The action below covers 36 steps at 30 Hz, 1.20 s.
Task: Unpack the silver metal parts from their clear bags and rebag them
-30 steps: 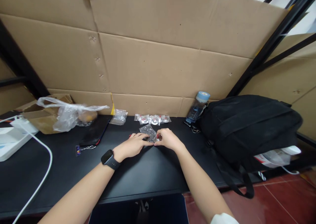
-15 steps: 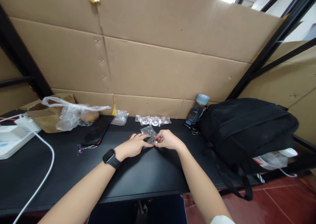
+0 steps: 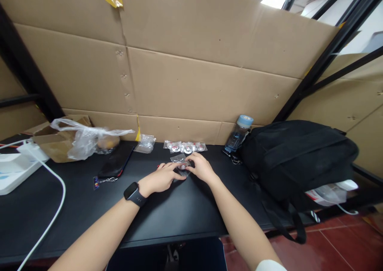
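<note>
A small clear plastic bag [image 3: 177, 158] lies on the black tabletop between my hands, with a small round shiny piece [image 3: 182, 166] in the middle of it. My left hand [image 3: 160, 179], a dark watch on its wrist, holds the bag's left side between thumb and fingers. From the right, my right hand [image 3: 202, 168] grips the bag's other side, thumb and fingers curved around the round piece. Just beyond them is a row of several round silvery pieces in clear bags [image 3: 188, 147]. A stack of clear bags [image 3: 145, 143] sits left of that row.
At left are a black pouch [image 3: 115, 163] with a keychain, a tied plastic bag [image 3: 85, 141], a cardboard box [image 3: 55, 143] and a white power strip [image 3: 18, 175]. To the right stand a blue-capped bottle [image 3: 236, 133] and a black backpack [image 3: 299, 155]. A cardboard wall [image 3: 185, 91] closes the back.
My right hand has shifted slightly up and left, and its fingers have opened out of a tight pinch. The round piece now shows within the bag, farther left. My left hand stays put.
</note>
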Motion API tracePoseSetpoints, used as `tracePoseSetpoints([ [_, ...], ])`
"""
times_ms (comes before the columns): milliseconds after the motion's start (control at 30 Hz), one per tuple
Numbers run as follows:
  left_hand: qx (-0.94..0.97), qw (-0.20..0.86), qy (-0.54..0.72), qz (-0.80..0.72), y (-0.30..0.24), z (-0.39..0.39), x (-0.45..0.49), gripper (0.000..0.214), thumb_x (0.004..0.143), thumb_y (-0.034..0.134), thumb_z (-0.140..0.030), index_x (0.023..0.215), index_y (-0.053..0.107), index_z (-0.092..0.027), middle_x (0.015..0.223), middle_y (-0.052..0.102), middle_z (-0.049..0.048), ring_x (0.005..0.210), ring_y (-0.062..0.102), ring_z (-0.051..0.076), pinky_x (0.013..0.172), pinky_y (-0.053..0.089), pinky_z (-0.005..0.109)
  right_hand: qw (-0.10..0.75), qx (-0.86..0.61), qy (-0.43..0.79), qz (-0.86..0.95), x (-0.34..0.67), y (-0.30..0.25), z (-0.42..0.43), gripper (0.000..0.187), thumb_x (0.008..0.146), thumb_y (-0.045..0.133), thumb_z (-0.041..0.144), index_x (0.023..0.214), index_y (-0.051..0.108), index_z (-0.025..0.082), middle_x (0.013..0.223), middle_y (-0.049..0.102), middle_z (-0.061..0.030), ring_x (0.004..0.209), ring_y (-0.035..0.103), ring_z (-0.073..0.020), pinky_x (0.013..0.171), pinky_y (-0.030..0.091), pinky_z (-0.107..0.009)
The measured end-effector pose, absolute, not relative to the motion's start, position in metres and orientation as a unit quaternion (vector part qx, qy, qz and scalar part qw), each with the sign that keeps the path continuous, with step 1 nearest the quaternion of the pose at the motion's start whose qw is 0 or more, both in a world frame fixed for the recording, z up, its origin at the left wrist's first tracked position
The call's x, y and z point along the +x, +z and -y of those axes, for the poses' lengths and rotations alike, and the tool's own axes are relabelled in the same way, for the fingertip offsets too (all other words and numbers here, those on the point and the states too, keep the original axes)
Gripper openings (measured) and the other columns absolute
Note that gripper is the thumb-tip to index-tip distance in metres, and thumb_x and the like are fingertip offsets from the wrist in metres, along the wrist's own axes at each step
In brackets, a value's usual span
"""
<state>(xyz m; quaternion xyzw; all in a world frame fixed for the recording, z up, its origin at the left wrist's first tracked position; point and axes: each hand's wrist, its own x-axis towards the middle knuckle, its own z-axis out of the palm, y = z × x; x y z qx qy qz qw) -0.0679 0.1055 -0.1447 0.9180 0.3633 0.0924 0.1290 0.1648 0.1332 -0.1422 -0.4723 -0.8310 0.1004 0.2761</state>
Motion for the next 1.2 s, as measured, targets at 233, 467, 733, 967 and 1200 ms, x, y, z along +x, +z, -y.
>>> tracePoseSetpoints([
  [233, 0.918, 0.131, 0.077, -0.367, -0.145, -0.106, -0.070, 0.061, 0.087, 0.046, -0.007, 0.125, 0.063, -0.051, 0.163, 0.027, -0.0058, 0.148, 0.021, 0.033, 0.112, 0.026, 0.058, 0.287, -0.506, 0.039, 0.812, 0.147, -0.155, -0.140, 0.027, 0.086, 0.068, 0.022, 0.112, 0.065, 0.026, 0.111, 0.060, -0.0058, 0.107, 0.056, -0.0213, 0.090, 0.047, -0.032],
  [467, 0.893, 0.112, 0.194, -0.390, -0.140, -0.109, -0.064, 0.054, 0.077, 0.048, 0.000, 0.112, 0.068, -0.035, 0.135, 0.057, 0.0016, 0.132, 0.040, 0.026, 0.106, 0.034, 0.045, 0.311, -0.422, 0.177, 0.833, 0.162, -0.148, -0.147, 0.032, 0.083, 0.073, 0.031, 0.113, 0.066, 0.022, 0.105, 0.062, -0.0052, 0.096, 0.059, -0.0194, 0.085, 0.048, -0.029],
  [733, 0.857, 0.046, 0.237, -0.456, -0.135, -0.113, -0.064, 0.010, 0.090, 0.061, -0.026, 0.100, 0.062, -0.025, 0.109, 0.067, 0.0044, 0.113, 0.049, 0.025, 0.092, 0.031, 0.039, 0.313, -0.394, 0.199, 0.841, 0.174, -0.144, -0.146, 0.021, 0.078, 0.075, 0.017, 0.099, 0.071, 0.020, 0.099, 0.064, -0.0038, 0.087, 0.059, -0.0160, 0.081, 0.047, -0.026],
  [967, 0.801, 0.117, 0.278, -0.517, -0.137, -0.122, -0.067, 0.008, 0.093, 0.053, -0.029, 0.094, 0.061, -0.025, 0.094, 0.073, -0.0017, 0.101, 0.061, 0.021, 0.090, 0.029, 0.037, 0.318, -0.426, 0.244, 0.811, 0.170, -0.151, -0.148, 0.008, 0.085, 0.067, 0.024, 0.084, 0.072, 0.017, 0.081, 0.067, -0.0021, 0.073, 0.059, -0.0136, 0.071, 0.045, -0.024],
  [1200, 0.784, 0.144, 0.280, -0.535, -0.139, -0.117, -0.062, 0.039, 0.090, 0.053, -0.026, 0.128, 0.043, -0.026, 0.086, 0.074, -0.0016, 0.092, 0.064, 0.021, 0.087, 0.029, 0.038, 0.349, -0.467, 0.304, 0.754, 0.170, -0.152, -0.145, 0.043, 0.083, 0.064, 0.024, 0.125, 0.055, 0.020, 0.073, 0.066, 0.0034, 0.059, 0.058, -0.0120, 0.063, 0.045, -0.021],
])
